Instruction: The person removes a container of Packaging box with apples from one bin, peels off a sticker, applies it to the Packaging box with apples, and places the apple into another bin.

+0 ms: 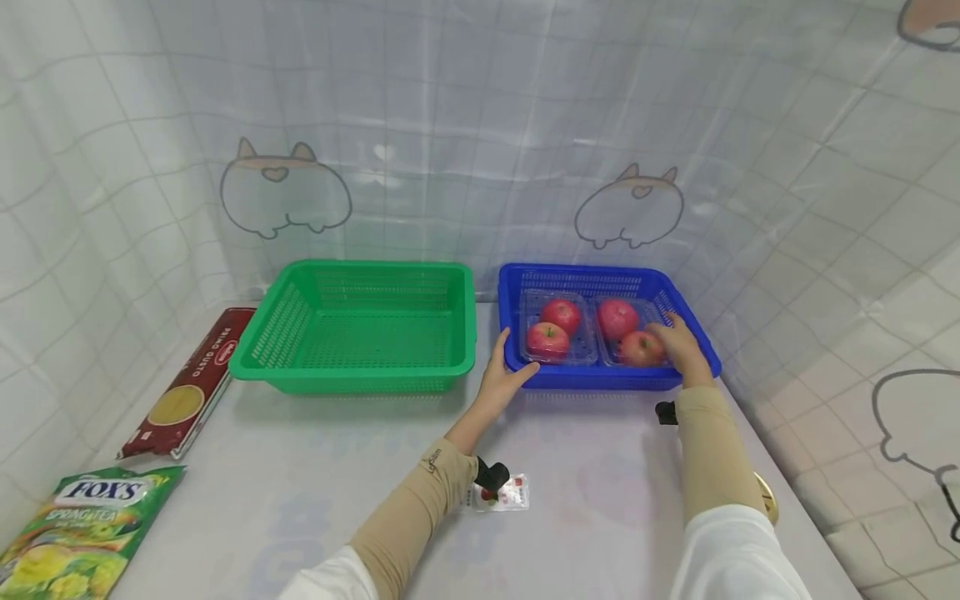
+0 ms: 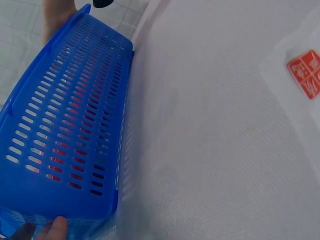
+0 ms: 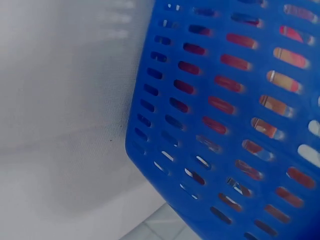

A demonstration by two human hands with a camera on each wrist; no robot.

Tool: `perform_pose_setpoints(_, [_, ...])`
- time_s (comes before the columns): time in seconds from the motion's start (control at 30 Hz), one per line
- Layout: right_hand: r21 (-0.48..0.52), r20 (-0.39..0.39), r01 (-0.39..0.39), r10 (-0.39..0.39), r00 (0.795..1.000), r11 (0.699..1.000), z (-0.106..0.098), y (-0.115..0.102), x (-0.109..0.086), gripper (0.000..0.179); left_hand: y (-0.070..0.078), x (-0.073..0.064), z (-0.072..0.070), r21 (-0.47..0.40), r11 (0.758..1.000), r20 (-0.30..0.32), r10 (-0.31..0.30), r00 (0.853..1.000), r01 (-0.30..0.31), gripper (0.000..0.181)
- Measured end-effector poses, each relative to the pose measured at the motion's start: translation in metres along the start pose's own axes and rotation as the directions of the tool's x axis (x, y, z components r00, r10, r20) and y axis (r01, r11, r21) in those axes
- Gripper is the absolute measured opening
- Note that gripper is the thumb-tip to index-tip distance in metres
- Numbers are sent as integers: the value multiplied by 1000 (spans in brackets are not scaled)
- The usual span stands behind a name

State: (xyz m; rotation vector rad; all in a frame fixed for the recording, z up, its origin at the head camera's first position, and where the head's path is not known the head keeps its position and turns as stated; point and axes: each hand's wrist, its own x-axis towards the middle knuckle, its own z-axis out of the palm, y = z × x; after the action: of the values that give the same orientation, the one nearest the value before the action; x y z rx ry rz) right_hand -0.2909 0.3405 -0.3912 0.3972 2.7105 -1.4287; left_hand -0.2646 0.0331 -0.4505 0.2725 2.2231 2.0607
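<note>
A blue basket (image 1: pixel 600 379) holds two clear plastic boxes side by side, each with two red apples in it. At the basket's front left corner, my left hand (image 1: pixel 498 383) touches the outside with thumb and forefinger spread; its fingertips (image 2: pixel 59 225) also show in the left wrist view. My right hand (image 1: pixel 681 346) reaches over the right front rim. Its fingers hold the right edge of the right-hand box of apples (image 1: pixel 628 333). Through the slots of the basket wall (image 3: pixel 220 120), red apples and bits of skin show in the right wrist view.
Left of the blue basket stands an empty green basket (image 1: pixel 360 379). A dark red pasta packet (image 1: pixel 187 387) and a green FOX'S bag (image 1: pixel 90 529) lie at the left. Near my left wrist lies a small white packet (image 1: pixel 513 493). A gold round item (image 1: pixel 767 498) is partly hidden by my right arm.
</note>
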Motion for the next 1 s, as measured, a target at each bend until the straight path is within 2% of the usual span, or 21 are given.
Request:
perform_pose_setpoints(0.13, [49, 108, -46, 40, 993, 998, -4, 2, -1, 77, 0, -1, 1, -8, 1000, 4, 6, 1000, -6, 81])
perform_pose_setpoints(0.27, [46, 225, -115, 102, 969, 992, -8, 3, -1, 81, 0, -3, 2, -18, 1000, 14, -8, 1000, 9, 81])
perform_pose_setpoints(0.47, [42, 274, -181, 163, 948, 983, -10, 3, 0, 80, -1, -6, 2, -33, 999, 19, -2, 1000, 3, 80])
perform_pose_setpoints(0.57, [88, 270, -198, 168, 948, 976, -12, 4, -1, 75, -1, -6, 2, -36, 999, 18, 1, 1000, -1, 80])
perform_pose_setpoints(0.67, [133, 237, -196, 161, 958, 972, -12, 3, -1, 68, 0, -6, 1, -28, 1000, 20, -2, 1000, 2, 81])
perform_pose_setpoints(0.83, [176, 123, -149, 129, 984, 973, -9, 2, 2, 59, 0, -3, 1, -18, 1000, 10, -9, 1000, 10, 81])
perform_pose_setpoints(1.0, [157, 53, -120, 113, 992, 980, -7, -2, 1, 56, -2, 0, 0, -11, 1000, 3, -1, 1000, 1, 81])
